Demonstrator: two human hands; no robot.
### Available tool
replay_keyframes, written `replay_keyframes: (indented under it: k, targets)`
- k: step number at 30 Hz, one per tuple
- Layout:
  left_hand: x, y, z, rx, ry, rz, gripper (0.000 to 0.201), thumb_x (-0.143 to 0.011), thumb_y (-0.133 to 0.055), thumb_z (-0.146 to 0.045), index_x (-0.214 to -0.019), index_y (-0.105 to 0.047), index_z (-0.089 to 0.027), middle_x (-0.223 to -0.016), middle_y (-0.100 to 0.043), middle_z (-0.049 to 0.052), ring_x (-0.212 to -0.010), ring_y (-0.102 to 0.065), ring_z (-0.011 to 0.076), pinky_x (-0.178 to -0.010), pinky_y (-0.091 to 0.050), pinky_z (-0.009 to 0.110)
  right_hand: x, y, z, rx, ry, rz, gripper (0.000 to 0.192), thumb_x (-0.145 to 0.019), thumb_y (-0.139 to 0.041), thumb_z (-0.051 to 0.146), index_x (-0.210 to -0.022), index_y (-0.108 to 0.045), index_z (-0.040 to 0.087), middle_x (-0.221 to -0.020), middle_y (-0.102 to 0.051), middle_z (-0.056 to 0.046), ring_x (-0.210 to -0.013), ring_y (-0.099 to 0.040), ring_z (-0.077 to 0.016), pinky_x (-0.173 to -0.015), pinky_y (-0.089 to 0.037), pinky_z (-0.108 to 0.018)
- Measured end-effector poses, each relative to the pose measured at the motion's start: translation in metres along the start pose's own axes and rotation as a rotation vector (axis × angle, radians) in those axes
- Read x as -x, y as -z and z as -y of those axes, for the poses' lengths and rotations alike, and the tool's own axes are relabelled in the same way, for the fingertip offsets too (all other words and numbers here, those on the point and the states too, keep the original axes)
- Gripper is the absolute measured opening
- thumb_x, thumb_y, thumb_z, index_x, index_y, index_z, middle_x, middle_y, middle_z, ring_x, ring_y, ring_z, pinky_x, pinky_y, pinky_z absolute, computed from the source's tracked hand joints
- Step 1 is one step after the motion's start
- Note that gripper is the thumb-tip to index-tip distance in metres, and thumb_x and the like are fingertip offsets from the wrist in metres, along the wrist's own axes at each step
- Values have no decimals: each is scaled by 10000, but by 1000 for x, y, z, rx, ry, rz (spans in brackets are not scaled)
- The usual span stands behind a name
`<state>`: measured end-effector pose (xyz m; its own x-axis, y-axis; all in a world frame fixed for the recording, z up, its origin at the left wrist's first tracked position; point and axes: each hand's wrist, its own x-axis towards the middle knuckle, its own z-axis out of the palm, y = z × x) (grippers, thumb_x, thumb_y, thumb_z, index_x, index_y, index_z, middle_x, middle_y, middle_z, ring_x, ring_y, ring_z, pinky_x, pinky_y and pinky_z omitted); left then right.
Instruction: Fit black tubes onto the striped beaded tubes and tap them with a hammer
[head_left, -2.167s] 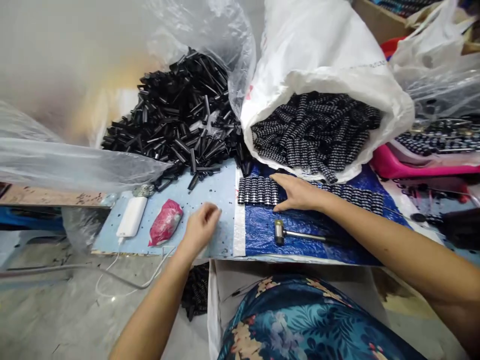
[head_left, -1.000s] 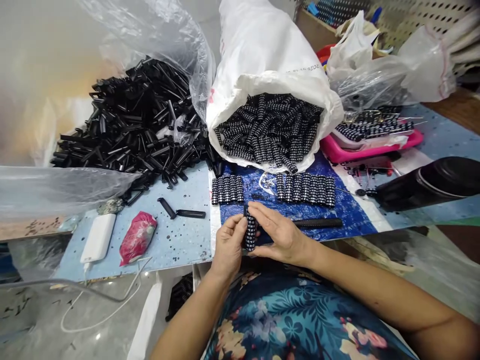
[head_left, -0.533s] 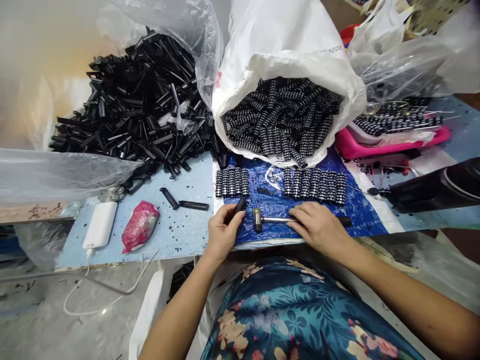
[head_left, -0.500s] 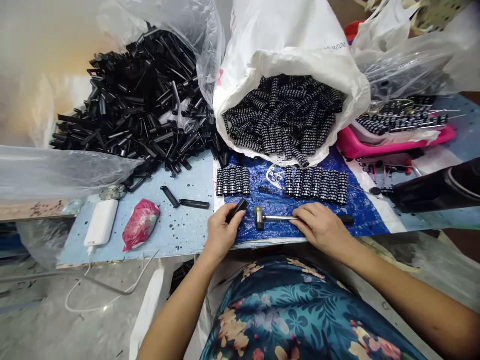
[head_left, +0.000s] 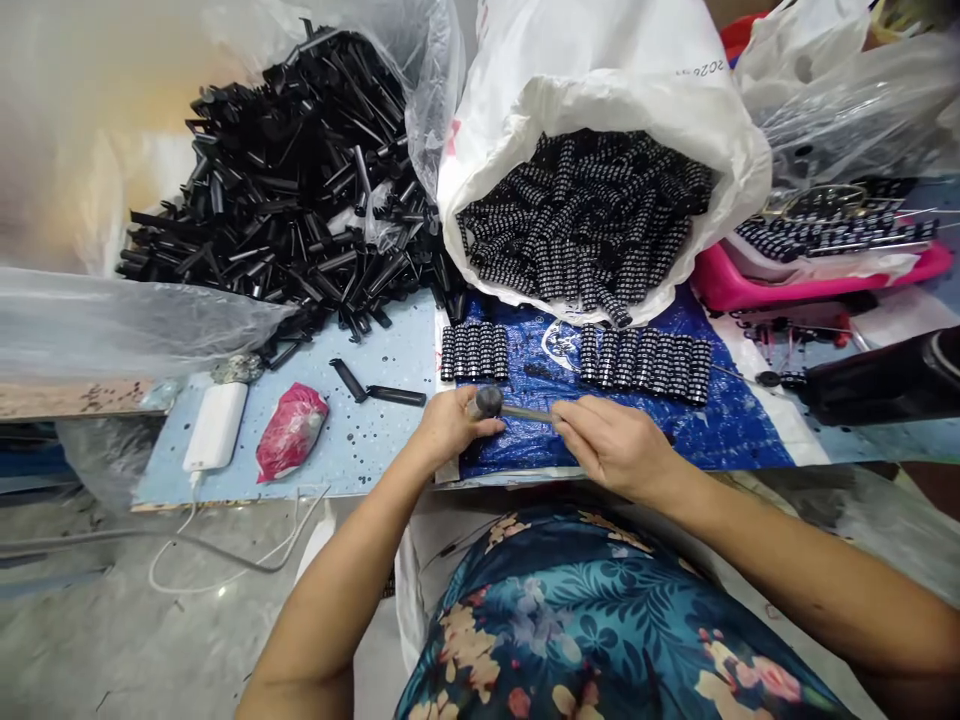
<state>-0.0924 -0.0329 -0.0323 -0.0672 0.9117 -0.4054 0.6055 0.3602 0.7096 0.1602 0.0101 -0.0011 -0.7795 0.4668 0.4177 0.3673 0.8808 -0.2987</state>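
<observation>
From my head camera, my right hand (head_left: 615, 445) is closed around the handle of one small hammer (head_left: 489, 402), whose head hangs just over my left hand (head_left: 448, 425); that hand is curled at the near edge of the blue mat (head_left: 720, 430), though I cannot tell what it pinches. Beyond them lie two rows of studded black rollers (head_left: 474, 352), five on the left and about eight on the right, below one white sack (head_left: 600, 80) full of them. Two loose black sticks (head_left: 379, 388), one white charger (head_left: 216, 427) and one red pouch (head_left: 291, 432) lie to the left.
</observation>
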Motion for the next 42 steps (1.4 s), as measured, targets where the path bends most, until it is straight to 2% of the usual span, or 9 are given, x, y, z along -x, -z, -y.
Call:
replay_keyframes:
  k: [3, 7, 12, 18, 20, 25, 32, 38, 42]
  targets:
    - [-8, 5, -1, 9, 16, 78, 407, -587, -846, -421, -684, -542, -168, -609, -502, -43, -578, -402, 110, -547, -262, 258, 2, -4, 8, -149, 123, -44, 218, -1005, -455, 164, -1194, -550, 109, -890, -620, -92, -771, -575, -194, -677, -481, -323]
    - [-16, -1, -5, -36, 8, 67, 420, -589, -845, -421, -652, -511, -173, -596, -494, -43, -560, -384, 108, -536, -248, 267, 10, -15, 11, -13, 152, 156, 177, -1004, -490, 203, -1079, -625, 117, -716, -536, -45, -643, -520, -192, -585, -431, -339]
    - [16, 22, -1, -123, -59, 0, 266, -678, -745, -305, -679, -513, -174, -636, -501, -22, -575, -394, 112, -544, -234, 278, 32, -8, -15, -40, 121, 44, 214, -966, -556, 168, -1167, -597, 109, -915, -639, -102, -764, -593, -204, -651, -469, -335]
    - [104, 94, 43, -186, 152, 553, 389, -654, -784, -480, -913, -696, -203, -650, -535, -39, -598, -465, 123, -547, -308, 244, 41, 5, -43, 51, 12, 118, 190, -962, -620, 265, -1117, -627, 155, -972, -661, -85, -838, -622, -223, -747, -509, -370]
    - [109, 96, 51, -206, 126, 415, 441, -744, -706, -544, -1015, -691, -196, -728, -591, -11, -655, -526, 147, -596, -371, 257, 17, -1, -43, -33, 7, 104, 300, -959, -635, 338, -1199, -601, 162, -1083, -652, -99, -964, -623, -240, -852, -525, -393]
    - [60, 72, 56, -671, -122, -304, 373, -888, -501, -212, -1243, -591, -137, -1153, -638, 137, -1071, -569, 282, -914, -414, 383, -70, -36, -56, -150, -105, 287, 974, -786, -796, 504, -1531, -295, 124, -1539, -318, -179, -1412, -340, -332, -1160, -371, -469]
    - [18, 78, 79, -952, -150, -217, 214, -920, -448, -165, -906, -661, -167, -934, -660, 114, -913, -589, 284, -768, -384, 406, -106, -69, -87, -152, -201, 514, 1006, -685, -841, 521, -1493, -387, 129, -1493, -387, -184, -1371, -387, -373, -1150, -358, -527]
    - [47, 61, 69, -259, -231, -605, 262, -897, -530, -266, -658, -480, -168, -716, -591, 59, -692, -543, 171, -678, -388, 303, -76, -44, -70, -244, -162, 218, 986, -688, -833, 583, -1487, -390, 210, -1439, -415, -157, -1303, -453, -358, -1105, -411, -535]
    - [58, 22, 36, 669, 25, -467, 425, -857, -624, -480, -661, -401, -176, -529, -460, -31, -465, -368, 78, -502, -294, 225, -42, -26, -38, -310, -113, 146, 874, -762, -786, 576, -1466, -411, 217, -1403, -424, -160, -1286, -470, -336, -1082, -445, -511]
